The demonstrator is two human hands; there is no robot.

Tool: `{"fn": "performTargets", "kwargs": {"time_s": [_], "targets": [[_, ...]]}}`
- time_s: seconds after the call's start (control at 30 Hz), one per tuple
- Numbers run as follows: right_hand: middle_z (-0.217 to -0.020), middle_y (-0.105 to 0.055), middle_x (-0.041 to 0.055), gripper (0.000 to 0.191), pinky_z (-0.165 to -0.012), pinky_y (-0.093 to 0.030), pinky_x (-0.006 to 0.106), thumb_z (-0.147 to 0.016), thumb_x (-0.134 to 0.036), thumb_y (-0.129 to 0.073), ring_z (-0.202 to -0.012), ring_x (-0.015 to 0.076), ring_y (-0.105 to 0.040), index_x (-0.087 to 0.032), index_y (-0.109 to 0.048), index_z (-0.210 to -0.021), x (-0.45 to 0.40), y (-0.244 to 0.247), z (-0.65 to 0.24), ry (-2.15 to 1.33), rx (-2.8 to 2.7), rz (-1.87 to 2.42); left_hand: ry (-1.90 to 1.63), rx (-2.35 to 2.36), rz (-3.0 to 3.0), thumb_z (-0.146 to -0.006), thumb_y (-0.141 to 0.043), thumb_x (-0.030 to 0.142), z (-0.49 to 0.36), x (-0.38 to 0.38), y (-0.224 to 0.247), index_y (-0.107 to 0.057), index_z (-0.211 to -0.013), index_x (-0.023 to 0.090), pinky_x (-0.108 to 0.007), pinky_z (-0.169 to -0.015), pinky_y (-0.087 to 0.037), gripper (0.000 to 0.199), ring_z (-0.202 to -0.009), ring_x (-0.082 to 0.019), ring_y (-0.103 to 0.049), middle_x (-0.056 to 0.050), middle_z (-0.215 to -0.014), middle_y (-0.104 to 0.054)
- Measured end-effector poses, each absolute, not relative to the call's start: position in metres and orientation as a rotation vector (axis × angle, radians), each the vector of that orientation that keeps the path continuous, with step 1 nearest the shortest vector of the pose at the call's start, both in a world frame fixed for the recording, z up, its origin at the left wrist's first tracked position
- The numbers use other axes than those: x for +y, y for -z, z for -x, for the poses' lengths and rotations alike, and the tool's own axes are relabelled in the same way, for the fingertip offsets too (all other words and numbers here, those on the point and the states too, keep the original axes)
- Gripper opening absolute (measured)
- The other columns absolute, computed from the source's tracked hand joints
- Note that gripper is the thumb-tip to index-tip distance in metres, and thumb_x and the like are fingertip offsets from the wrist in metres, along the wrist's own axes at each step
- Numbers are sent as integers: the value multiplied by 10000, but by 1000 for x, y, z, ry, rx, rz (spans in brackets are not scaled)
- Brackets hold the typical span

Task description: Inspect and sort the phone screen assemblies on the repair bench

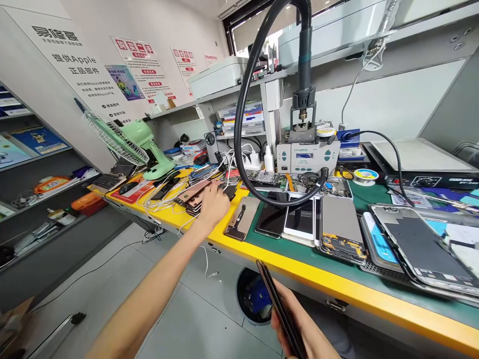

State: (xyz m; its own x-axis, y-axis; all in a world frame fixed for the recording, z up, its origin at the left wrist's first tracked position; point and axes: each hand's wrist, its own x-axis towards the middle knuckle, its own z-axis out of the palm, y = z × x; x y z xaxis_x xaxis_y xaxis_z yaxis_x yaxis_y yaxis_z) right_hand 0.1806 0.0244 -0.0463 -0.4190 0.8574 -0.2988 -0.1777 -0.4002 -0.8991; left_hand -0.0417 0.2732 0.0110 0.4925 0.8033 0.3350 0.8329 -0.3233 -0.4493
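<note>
We observe left hand [216, 203] at stacked phone parts [195, 198], finger closure indeterminable | right fingers [287, 299] clamped on dark phone-like device [281, 308], beyond tabletop edge [299, 273]

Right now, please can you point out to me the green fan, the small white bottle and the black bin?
Green fan [139, 135]: head view, on its motor housing.
Small white bottle [268, 163]: head view, on its body.
Black bin [245, 283]: head view, on its inner wall.

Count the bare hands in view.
2: left hand at the pile of flat copper-coloured panels on the yellow bench; right hand gripping a slim dark phone-like slab.
</note>
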Motion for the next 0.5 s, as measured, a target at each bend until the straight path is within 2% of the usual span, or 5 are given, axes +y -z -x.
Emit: {"fn": "performTargets", "kwargs": {"time_s": [0.1,0.27,0.4,0.5], "targets": [[-1439,-511,97,1065,-1029,-407,326,-580,-215,-744,-1320,315,-456,-272,-300,-1545,29,35,-183,-1850,-1144,1015,76,-1294,2162,-875,-401,91,45,273,-14,-759,-879,39,-476,-799,-370,362,-1029,-389,-555,-269,-910,-705],[-1433,-522,78,1035,-1046,-390,315,-589,-191,-716,-1280,296,-497,-276,-317,-1540,27,24,-188,-1816,-1165,1033,251,-1380,2056,-926,-370,161,52,268,-23,-713,-1044,7,-482,-860,-378,394,-1054,-386,-570,-267,-1013,-698],[-1417,-524,73,978,-1037,-396,295,-621,-166,-651,-1254,269,-519,-265,-325,-1538,16,28,-193,-1829,-1118,1084,437,-1468,2036,-949,-368,221,60,257,-33,-686,-1087,63,-437,-875,-402,381,-1045,-353,-597,-218,-1044,-702],[-1310,-575,76,947,-1039,-391,285,-634,-146,-596,-1202,238,-558,-247,-325,-1535,9,33,-195,-1874,-1018,1120,671,-1675,2007,-936,-408,275,70,249,-40,-680,-1020,127,-397,-809,-430,321,-926,-317,-631,-158,-940,-711]]}}
